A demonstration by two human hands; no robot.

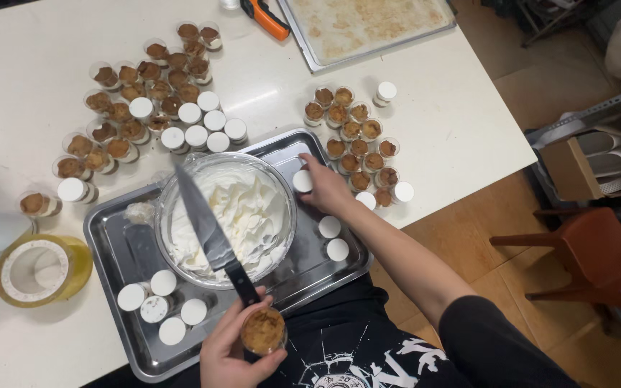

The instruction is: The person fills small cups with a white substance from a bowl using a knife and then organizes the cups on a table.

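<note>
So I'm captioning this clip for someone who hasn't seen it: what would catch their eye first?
The clear glass bowl of white whipped cream on the steel tray at centre, a long black-handled knife lying across it. Crowds of small crumb-filled plastic cups spread over the white table behind. The left hand holds one such cup at the near edge.

Tray (109, 244): on the table (30, 65) right before me, with the bowl (170, 188) in its middle.
Bowl: cream (242, 208) in it; my knife (206, 230) lies across its rim.
Left hand (228, 352): at the tray's near edge, with a cup (263, 330) and the knife handle in it.
Right hand (325, 188): at the tray's right edge, on a filled cup (302, 180).
Filled cups (159, 302): on the tray, left of my left hand.
More cups (138, 108): on the table behind the tray, to the left.
Baking sheet (368, 29): at the table's far edge.
</note>
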